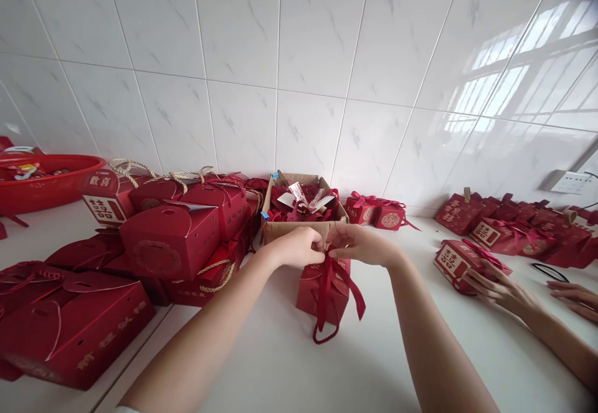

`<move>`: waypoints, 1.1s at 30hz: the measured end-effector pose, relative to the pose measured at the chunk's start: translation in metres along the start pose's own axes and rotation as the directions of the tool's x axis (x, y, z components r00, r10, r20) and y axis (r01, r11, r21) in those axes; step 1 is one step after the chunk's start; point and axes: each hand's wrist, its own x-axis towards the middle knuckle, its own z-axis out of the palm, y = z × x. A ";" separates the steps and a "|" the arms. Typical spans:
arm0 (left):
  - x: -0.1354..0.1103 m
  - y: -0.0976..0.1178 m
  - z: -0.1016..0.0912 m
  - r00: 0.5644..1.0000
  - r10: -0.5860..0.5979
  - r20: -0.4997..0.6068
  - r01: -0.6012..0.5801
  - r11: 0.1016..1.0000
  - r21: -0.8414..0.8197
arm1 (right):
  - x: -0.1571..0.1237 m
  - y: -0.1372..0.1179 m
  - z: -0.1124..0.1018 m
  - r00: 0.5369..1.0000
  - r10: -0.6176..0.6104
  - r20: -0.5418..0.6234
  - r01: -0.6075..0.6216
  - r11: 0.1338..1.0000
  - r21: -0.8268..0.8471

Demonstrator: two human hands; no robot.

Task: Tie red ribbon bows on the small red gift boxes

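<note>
A small red gift box (322, 298) stands on the white table (299, 363) in front of me, with a dark red ribbon (328, 294) hanging down its front and ends trailing to the right. My left hand (296, 248) and my right hand (357, 243) meet just above the box top. Both pinch the ribbon at the knot, fingers closed.
Large red handled boxes (170, 238) pile up at left, with a red basin (42, 182) behind. A cardboard box (303, 213) of ribbons and tags sits at the wall. Another person's hands (502, 288) rest on a small red box (455, 260) at right, near several more boxes (514, 226).
</note>
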 end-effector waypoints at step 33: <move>0.008 -0.004 0.003 0.996 -0.049 -0.073 0.032 0.976 -0.216 | -0.005 0.001 -0.002 0.975 0.043 0.217 -0.010 0.989 -0.151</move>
